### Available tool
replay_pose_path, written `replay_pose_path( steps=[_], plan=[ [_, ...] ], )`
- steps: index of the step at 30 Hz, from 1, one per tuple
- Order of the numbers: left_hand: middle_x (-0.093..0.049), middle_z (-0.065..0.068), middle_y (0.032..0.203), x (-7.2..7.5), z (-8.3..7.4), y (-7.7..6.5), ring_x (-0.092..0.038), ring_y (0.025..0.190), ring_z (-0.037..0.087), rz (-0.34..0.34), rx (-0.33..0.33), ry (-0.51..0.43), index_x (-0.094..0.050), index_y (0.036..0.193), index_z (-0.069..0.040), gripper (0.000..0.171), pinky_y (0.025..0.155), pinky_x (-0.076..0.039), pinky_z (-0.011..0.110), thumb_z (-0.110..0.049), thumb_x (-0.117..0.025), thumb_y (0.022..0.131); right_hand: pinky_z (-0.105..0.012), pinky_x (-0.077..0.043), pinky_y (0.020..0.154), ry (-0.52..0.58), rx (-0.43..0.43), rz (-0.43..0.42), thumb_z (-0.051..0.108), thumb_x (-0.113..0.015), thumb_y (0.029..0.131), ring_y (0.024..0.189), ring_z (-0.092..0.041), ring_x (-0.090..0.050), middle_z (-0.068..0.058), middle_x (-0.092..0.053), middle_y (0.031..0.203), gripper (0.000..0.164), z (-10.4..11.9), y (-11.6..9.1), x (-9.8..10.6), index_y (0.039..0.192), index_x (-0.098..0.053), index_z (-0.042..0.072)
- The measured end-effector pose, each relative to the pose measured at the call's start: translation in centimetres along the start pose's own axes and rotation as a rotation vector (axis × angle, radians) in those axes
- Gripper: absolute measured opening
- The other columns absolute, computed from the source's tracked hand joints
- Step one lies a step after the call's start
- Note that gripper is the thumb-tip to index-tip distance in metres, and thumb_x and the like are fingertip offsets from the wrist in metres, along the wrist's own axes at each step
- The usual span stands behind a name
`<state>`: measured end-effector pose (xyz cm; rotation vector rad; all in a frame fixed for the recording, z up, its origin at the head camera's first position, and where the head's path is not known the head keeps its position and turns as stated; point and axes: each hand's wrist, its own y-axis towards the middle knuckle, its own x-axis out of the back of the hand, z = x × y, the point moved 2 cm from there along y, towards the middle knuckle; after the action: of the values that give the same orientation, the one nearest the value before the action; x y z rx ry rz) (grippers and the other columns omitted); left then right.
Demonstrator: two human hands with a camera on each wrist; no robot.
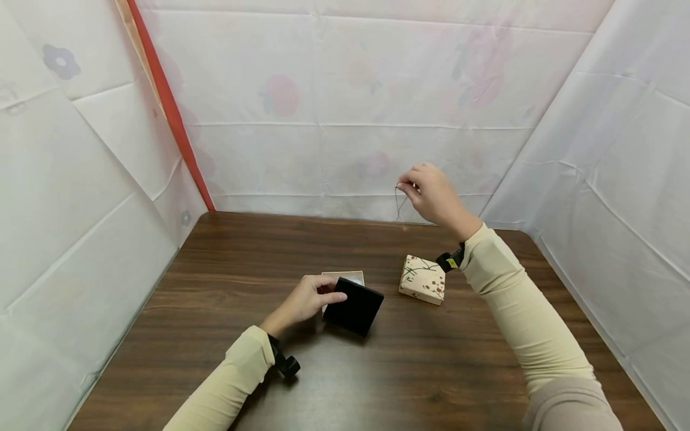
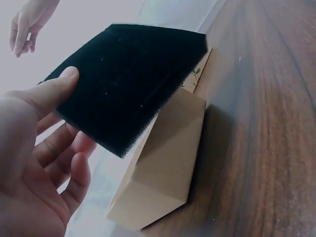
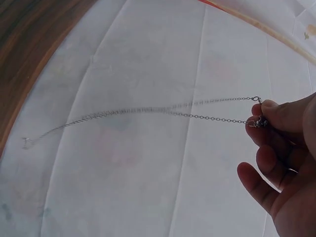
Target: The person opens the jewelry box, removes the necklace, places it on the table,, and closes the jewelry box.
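Observation:
My left hand [image 1: 307, 299] pinches a square black velvety pad [image 1: 353, 308] by one edge, thumb on its face. The pad is tilted over an open box base [image 2: 163, 148] with plain tan sides, which it partly hides in the head view. Up at the right, my right hand [image 1: 431, 191] pinches a thin silver necklace [image 3: 212, 117] near its clasp, between thumb and forefinger. The chain hangs down in a narrow loop, with a small pendant [image 3: 27, 143] at its far end.
A cream box lid [image 1: 423, 280] with red blossoms and green stems lies on the brown wooden table [image 1: 242, 251], right of the black pad. White patterned sheets [image 1: 350, 90] stand around the table's back and sides. A red strip [image 1: 169, 108] runs down the left corner.

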<state>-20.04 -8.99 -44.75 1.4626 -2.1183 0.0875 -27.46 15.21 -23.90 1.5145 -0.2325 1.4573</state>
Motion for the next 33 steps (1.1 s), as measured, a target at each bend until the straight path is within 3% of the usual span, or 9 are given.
replay_pose_path(
  steps=[4, 9, 14, 22, 33],
  plan=[
    [-0.048, -0.007, 0.064, 0.31, 0.01, 0.10, -0.042, 0.058, 0.003, -0.069, 0.034, 0.060, -0.061, 0.078, -0.011, 0.019, 0.056, -0.036, 0.019, -0.024, -0.074, 0.086, -0.038, -0.038, 0.074, -0.002, -0.002, -0.003, 0.008, -0.061, 0.095, 0.080, -0.028, -0.050, -0.016, -0.068, 0.087, 0.016, -0.18, -0.01, -0.05, 0.094, -0.072, -0.003],
    [-0.048, -0.006, 0.060, 0.51, 0.02, 0.09, -0.042, 0.054, 0.003, -0.114, 0.085, 0.099, -0.060, 0.077, -0.010, 0.023, 0.053, -0.035, 0.019, -0.026, -0.074, 0.087, -0.038, -0.038, 0.074, -0.010, 0.004, 0.000, 0.009, -0.062, 0.095, 0.080, -0.028, -0.050, -0.015, -0.069, 0.088, 0.015, -0.17, -0.15, -0.19, 0.094, -0.072, -0.003],
    [-0.056, -0.001, 0.062, 0.53, 0.15, 0.11, -0.050, 0.055, 0.005, -0.141, 0.128, 0.072, -0.062, 0.079, -0.007, 0.023, 0.054, -0.039, 0.021, -0.026, -0.074, 0.086, -0.037, -0.039, 0.073, -0.003, 0.015, -0.005, 0.008, -0.063, 0.094, 0.080, -0.027, -0.051, -0.015, -0.069, 0.087, 0.014, -0.22, -0.25, -0.38, 0.094, -0.072, -0.002],
    [-0.055, -0.002, 0.064, 0.67, 0.38, 0.27, -0.049, 0.056, 0.007, -0.187, 0.167, 0.031, -0.063, 0.081, -0.006, 0.023, 0.057, -0.040, 0.021, -0.025, -0.074, 0.086, -0.037, -0.039, 0.073, 0.011, 0.025, -0.018, 0.008, -0.063, 0.094, 0.079, -0.027, -0.051, -0.015, -0.068, 0.086, 0.014, -0.34, -0.40, -0.42, 0.093, -0.072, -0.002],
    [-0.066, 0.004, 0.068, 1.05, 0.18, 0.27, -0.062, 0.059, 0.013, -0.263, 0.251, -0.012, -0.067, 0.088, -0.004, 0.024, 0.064, -0.050, 0.025, -0.027, -0.073, 0.088, -0.037, -0.039, 0.073, 0.030, 0.034, -0.011, 0.008, -0.063, 0.094, 0.079, -0.027, -0.051, -0.015, -0.068, 0.086, 0.014, -0.35, -0.36, -0.23, 0.094, -0.072, -0.002]
  ],
)
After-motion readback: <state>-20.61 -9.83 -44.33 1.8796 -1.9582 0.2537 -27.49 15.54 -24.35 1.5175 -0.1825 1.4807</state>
